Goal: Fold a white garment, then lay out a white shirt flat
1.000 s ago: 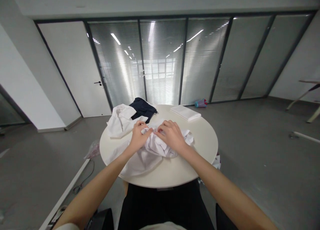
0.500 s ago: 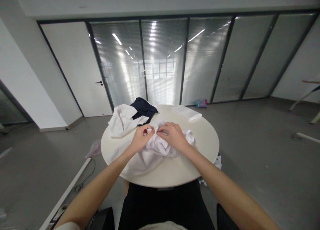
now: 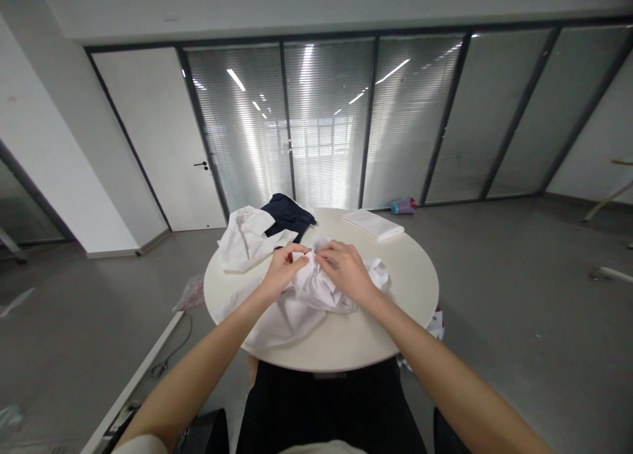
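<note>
A bunched white garment lies crumpled over the near and middle part of the round table. My left hand pinches a fold of it between thumb and fingers. Close beside it, my right hand grips the same fabric with bent fingers, the fingertips of both hands almost meeting. Something small and dark red shows by the left fingers, too small to name. What the fingertips hold exactly is partly hidden.
Another white garment and a dark navy cloth lie at the table's back left. A folded white cloth rests at the back right. On the floor are a plastic bag, a blue-and-pink container and a cable.
The camera view has turned slightly, so everything sits a little further right. Both hands keep hold of the white garment, the fingertips shifting slightly on the fabric.
</note>
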The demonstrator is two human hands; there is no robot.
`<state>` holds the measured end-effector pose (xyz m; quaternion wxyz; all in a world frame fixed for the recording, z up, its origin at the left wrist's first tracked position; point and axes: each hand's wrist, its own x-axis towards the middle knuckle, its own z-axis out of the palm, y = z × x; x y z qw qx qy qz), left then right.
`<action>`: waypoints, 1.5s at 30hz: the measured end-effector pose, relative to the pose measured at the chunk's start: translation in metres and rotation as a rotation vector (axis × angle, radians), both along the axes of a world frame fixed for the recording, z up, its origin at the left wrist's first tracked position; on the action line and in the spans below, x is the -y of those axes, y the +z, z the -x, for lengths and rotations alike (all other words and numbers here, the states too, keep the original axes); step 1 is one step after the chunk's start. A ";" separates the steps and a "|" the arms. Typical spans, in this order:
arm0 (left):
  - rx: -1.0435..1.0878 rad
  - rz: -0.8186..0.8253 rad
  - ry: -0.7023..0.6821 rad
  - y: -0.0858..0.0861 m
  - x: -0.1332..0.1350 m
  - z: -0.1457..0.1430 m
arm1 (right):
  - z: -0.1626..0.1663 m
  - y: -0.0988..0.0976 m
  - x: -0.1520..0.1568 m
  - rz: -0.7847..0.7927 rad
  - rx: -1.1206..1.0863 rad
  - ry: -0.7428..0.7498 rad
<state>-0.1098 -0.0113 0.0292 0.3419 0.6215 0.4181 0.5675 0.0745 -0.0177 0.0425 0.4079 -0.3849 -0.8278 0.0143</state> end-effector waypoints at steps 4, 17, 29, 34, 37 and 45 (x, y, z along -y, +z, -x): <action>-0.106 0.005 0.033 -0.003 -0.003 -0.001 | 0.002 0.001 0.004 -0.077 0.000 -0.044; -0.200 -0.104 0.112 -0.002 0.003 -0.003 | 0.009 -0.006 0.005 0.078 -0.147 0.006; -0.307 -0.345 0.107 -0.009 0.009 -0.011 | 0.002 -0.011 -0.004 0.160 -0.251 0.014; -0.298 -0.365 0.115 -0.010 0.005 -0.015 | 0.004 -0.016 -0.008 0.121 -0.256 -0.018; -0.210 -0.320 0.137 -0.011 0.002 -0.018 | 0.008 -0.018 -0.007 0.089 -0.309 -0.040; 0.088 -0.126 0.105 -0.008 -0.001 -0.020 | 0.011 -0.013 -0.010 0.176 -0.633 0.118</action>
